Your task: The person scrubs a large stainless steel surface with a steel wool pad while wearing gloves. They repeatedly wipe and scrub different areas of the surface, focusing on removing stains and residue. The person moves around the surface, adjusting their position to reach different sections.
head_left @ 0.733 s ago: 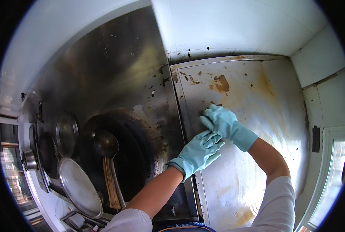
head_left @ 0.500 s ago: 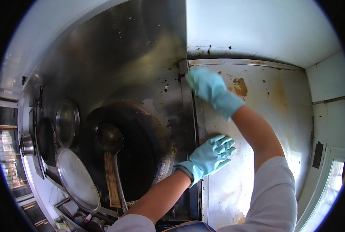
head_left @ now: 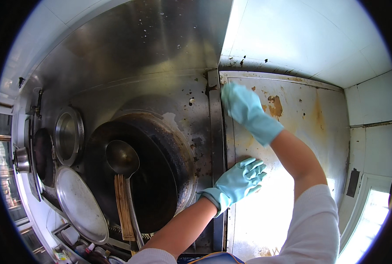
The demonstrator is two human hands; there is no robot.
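Steel wall panel [head_left: 292,132], right of the wok [head_left: 143,171], is mid-scrub: rusty brown stains [head_left: 275,105] and specks remain up top, lower part looks cleaner. Right hand [head_left: 242,105] pressed at top-left corner; can't tell if it grips a cloth. Left hand [head_left: 240,180] flat, fingers spread, holding nothing.

The stained steel panel [head_left: 301,132] is open to reach between the left hand [head_left: 237,182] and the right hand [head_left: 244,108]. To the left, the big wok [head_left: 161,176], its ladle [head_left: 122,159] and leaning lids [head_left: 79,204] crowd the way.
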